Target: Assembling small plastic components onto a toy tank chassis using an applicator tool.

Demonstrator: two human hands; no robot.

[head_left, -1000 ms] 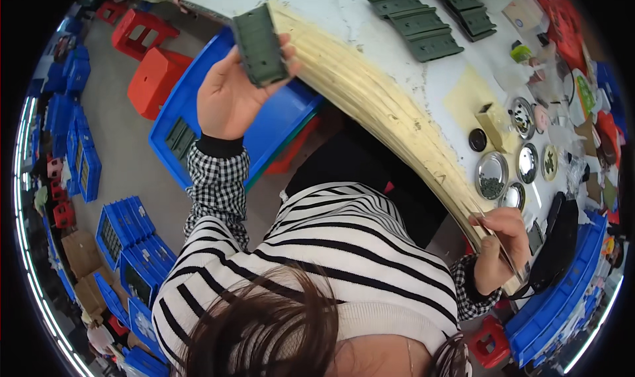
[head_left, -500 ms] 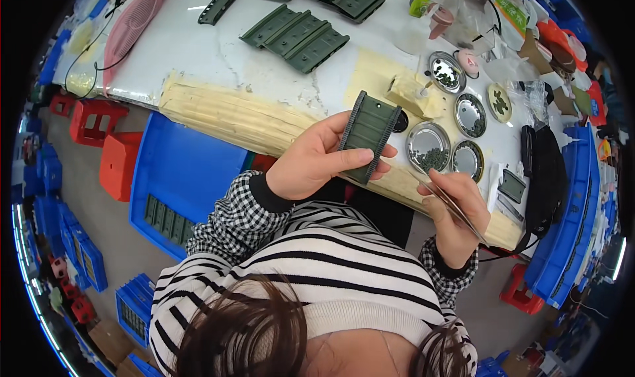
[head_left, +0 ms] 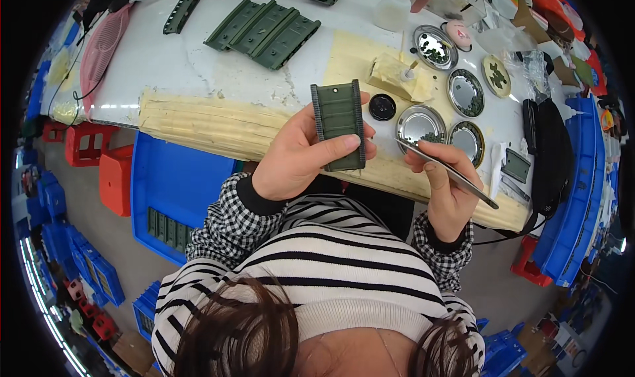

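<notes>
My left hand is closed round a dark green rectangular part with ribbed, toothed strips along both long sides. The thumb lies across its face, and a small hole shows near its far end. My right hand grips metal tweezers, their tips pointing left toward the green part but apart from it. Whether the tips pinch anything is too small to tell. Just beyond the tips sits a round metal dish with small green pieces in it. A black round lid lies beside the green part.
More metal dishes stand at the right, near a yellowish block. Larger ridged green parts lie at the back. A blue tray holding green parts is below the table edge at left, beside red stools.
The green part in my left hand has turned more upright. The tweezers in my right hand have swung to a flatter slant, tips still toward the part. The whole view has shifted slightly.
</notes>
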